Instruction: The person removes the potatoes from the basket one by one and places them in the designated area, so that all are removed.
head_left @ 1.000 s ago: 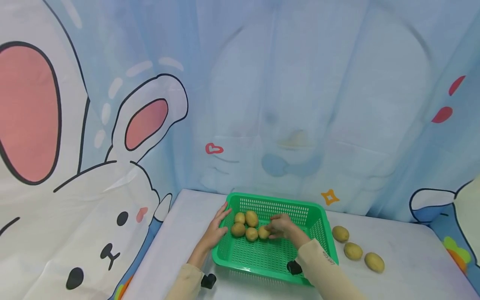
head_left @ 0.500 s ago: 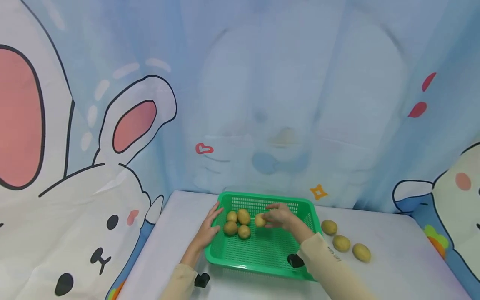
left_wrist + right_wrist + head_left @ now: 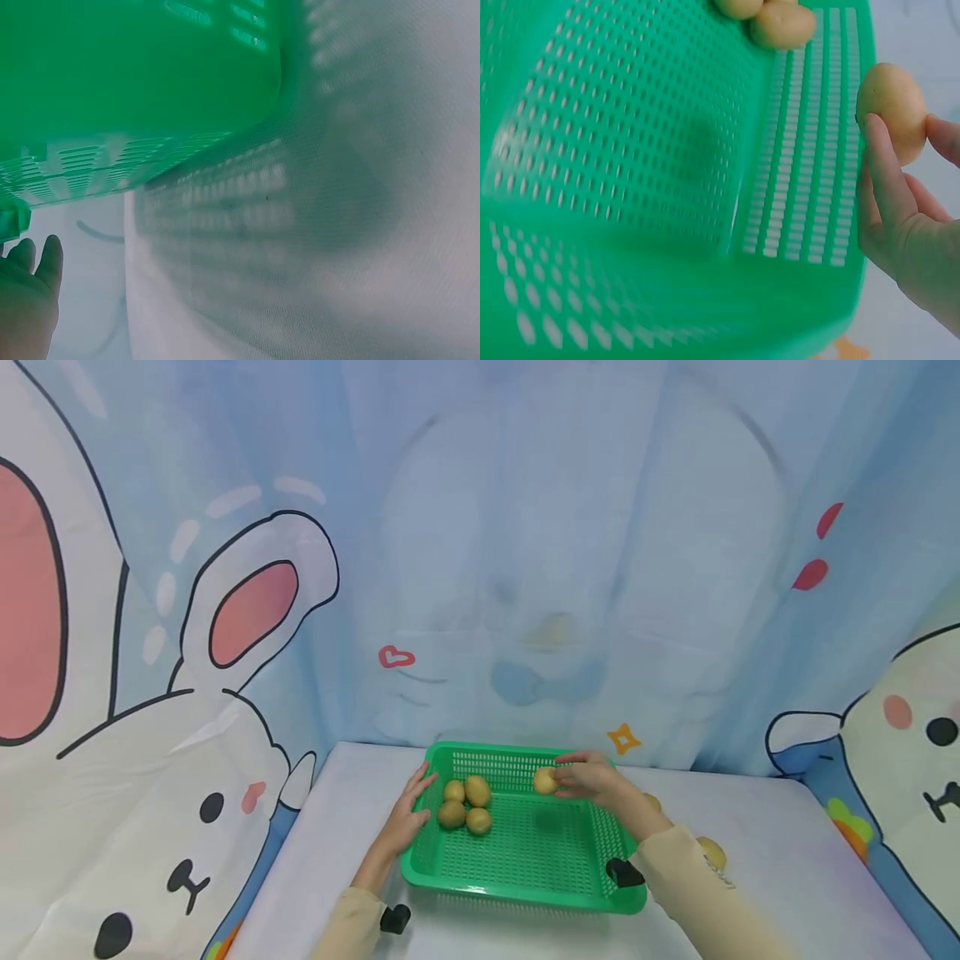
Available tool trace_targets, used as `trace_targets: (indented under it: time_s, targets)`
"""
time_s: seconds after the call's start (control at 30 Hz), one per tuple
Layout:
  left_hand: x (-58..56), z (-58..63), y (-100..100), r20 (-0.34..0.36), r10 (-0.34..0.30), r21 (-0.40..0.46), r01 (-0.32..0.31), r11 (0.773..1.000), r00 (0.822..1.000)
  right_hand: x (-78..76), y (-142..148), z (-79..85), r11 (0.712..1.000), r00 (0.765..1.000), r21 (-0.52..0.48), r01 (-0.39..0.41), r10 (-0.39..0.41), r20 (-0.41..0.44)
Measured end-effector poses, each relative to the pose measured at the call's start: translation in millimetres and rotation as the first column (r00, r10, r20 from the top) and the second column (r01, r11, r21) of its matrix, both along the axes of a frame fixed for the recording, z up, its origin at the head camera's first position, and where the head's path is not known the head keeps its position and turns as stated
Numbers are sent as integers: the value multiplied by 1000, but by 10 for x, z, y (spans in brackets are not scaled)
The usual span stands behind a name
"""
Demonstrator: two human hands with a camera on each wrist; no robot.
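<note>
While the left hand [image 3: 405,818] lies along the left rim of the green basket [image 3: 480,888], I note the right hand [image 3: 596,778] pinching a single potato [image 3: 545,780] at its fingertips. From my remote post, I record the left hand's fingers as spread, in contact with the rim; whether they bear any weight I cannot tell.

The governing relation, in my judgement, is between the pinched potato and the right hand. It sits to the left of that hand, just past the fingertips, towards the basket's back wall. In the right wrist view its long axis runs roughly away from the palm, and the digits press its two sides across the width. It appears lifted, with a dark patch on the basket floor below; exact height cannot be established. The right hand is plainly the nearer; the left is well apart from it.

Four potatoes [image 3: 478,821] stay grouped at the basket's left end. Compared with the frame one second earlier, the pinched potato no longer sits beside that group and is now further right and back. Outside, the right forearm now partly covers the potatoes [image 3: 711,852] on the table [image 3: 757,827].
</note>
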State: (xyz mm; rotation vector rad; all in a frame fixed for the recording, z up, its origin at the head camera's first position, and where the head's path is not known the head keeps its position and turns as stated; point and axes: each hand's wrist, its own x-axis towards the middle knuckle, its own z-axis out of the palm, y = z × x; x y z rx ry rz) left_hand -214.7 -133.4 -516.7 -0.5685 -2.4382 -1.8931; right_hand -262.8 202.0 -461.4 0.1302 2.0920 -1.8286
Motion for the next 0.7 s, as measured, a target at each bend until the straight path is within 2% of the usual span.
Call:
trace_targets:
  time_s: [0.27, 0.47, 0.7]
  targets:
    - [-9, 46, -29, -1, 16, 11, -16, 1000, 1000, 52, 349, 146, 1000, 1000, 16, 16, -16, -4]
    - [2, 26, -4, -9, -8, 2, 8, 1000, 1000, 174, 695, 230, 999, 1000, 48, -7, 9, -30]
    - [19, -10, 20, -7, -10, -4, 10, 1000, 1000, 338, 1078, 163, 998, 998, -5, 58, -58, 17]
